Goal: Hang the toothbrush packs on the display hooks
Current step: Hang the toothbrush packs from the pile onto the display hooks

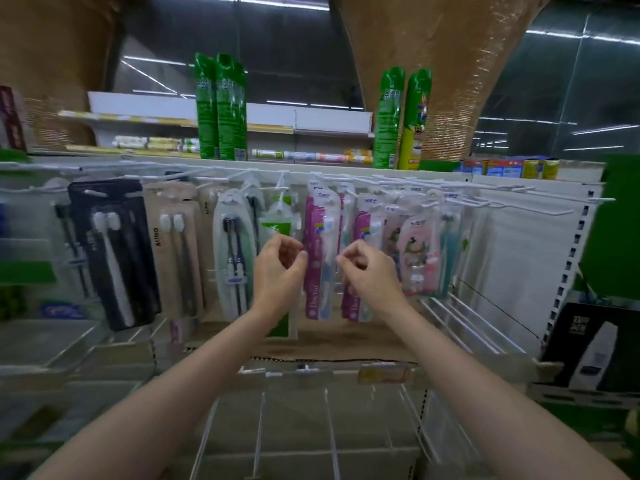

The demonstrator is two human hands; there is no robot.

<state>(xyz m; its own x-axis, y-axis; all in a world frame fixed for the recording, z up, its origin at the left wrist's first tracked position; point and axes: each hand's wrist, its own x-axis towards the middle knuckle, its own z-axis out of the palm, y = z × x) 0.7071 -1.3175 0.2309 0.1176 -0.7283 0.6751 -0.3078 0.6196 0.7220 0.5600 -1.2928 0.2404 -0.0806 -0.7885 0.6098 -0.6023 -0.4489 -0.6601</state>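
A store display wall (pixel 519 244) fills my view, its white hooks (pixel 540 206) running in a row under a shelf of tall green spray cans (pixel 221 109). Toothbrush packs hang along most of that row: a black pack (pixel 114 251) far left, a beige pack (pixel 176 251) beside it, a clear oval pack (pixel 232 258) next, then the purple pack (pixel 318 261) at centre and pink packs (pixel 419 254) to its right. The hooks further right stand bare.

The purple pack hangs with its long axis straight down, its top hole on a hook above and beyond my fingers. It sits between my two hands, a touch nearer my left.

My left hand (pixel 277 271) is curled, thumb and fingertips drawn together at the pack's left edge; my right hand (pixel 367 271) is curled the same way at its right edge. Motion blur keeps me from saying whether either pinch actually has the plastic or only brushes it.

My reading: this pack is already seated, and the next move means settling it square, with both hands letting go level so it does not swing.

A cardboard box edge (pixel 311 355) lies below, above wire dividers (pixel 329 427).
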